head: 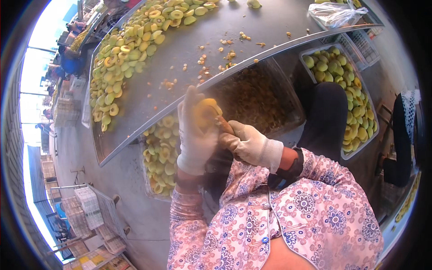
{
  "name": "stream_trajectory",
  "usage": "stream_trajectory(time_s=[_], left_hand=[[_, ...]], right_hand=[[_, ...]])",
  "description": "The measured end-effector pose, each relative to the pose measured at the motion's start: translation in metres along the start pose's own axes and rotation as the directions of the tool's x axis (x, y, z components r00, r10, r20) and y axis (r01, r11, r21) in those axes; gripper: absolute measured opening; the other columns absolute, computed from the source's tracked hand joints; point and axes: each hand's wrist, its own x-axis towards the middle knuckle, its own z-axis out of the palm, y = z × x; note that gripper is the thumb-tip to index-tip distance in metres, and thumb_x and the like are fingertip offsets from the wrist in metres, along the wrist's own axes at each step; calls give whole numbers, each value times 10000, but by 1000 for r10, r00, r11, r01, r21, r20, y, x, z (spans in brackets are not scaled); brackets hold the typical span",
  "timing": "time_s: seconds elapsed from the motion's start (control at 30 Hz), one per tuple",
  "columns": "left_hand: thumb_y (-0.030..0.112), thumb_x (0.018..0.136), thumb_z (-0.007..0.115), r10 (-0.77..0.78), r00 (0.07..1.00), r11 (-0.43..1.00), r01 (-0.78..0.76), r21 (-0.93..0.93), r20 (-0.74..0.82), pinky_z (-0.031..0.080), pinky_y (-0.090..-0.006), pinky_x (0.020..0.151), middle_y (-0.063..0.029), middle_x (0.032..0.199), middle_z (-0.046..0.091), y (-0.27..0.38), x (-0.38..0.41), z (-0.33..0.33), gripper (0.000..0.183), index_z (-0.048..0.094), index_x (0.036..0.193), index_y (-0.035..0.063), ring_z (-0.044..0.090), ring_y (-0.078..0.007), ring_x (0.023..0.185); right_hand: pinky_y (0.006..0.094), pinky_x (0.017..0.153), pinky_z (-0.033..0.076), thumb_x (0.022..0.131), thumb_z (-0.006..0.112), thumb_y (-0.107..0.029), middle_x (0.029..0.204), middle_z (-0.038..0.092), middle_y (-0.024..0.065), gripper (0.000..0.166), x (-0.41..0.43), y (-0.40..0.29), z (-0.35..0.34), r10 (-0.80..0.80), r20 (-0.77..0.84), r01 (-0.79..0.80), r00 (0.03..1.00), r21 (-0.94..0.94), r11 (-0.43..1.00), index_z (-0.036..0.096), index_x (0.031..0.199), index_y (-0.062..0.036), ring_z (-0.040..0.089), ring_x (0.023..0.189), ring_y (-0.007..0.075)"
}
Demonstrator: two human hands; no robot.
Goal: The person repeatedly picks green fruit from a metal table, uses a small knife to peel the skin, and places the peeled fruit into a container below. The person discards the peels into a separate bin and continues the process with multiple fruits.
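My left hand (195,143), in a white knit glove, holds a yellow stone fruit (206,111) just beyond the metal table's near edge. The fruit is blurred, and a cut hollow seems to show on it. My right hand (251,143), gloved too, is closed around the brown handle of a small tool (225,125). The handle's upper end reaches the fruit; the tool's working end is hidden there. Past my hands, a large heap of halved, pitted fruit (135,50) covers the far left of the metal table (199,37).
Pits and scraps (202,60) dot the table. Below its edge stands a crate of brown scraps (256,98), with a crate of fruit halves (160,155) to the left. Another fruit crate (354,101) is by my right knee. A plastic bag (335,15) lies top right; a cart (108,212) stands left.
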Motion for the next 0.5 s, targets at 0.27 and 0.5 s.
stream_trajectory(time_s=[0.27, 0.5], left_hand=[[-116, 777, 676, -176, 979, 903, 201, -379, 100, 565, -356, 906, -127, 1304, 515, 25, -13, -5, 829, 350, 1524, 32, 609, -226, 1095], [294, 992, 592, -410, 907, 567, 339, -750, 100, 565, -309, 711, -115, 1101, 622, 22, -7, 10, 482, 535, 1349, -25, 663, -228, 910]], right_hand=[[323, 833, 494, 1017, 576, -307, 990, 654, 93, 333, -12, -4, -15, 29, 138, -24, 990, -38, 999, 582, 1195, -26, 595, 899, 158], [340, 846, 499, 1008, 591, -320, 1017, 662, 131, 327, -16, -5, -12, 77, 117, -48, 990, -237, 970, 589, 1155, -27, 626, 930, 203]])
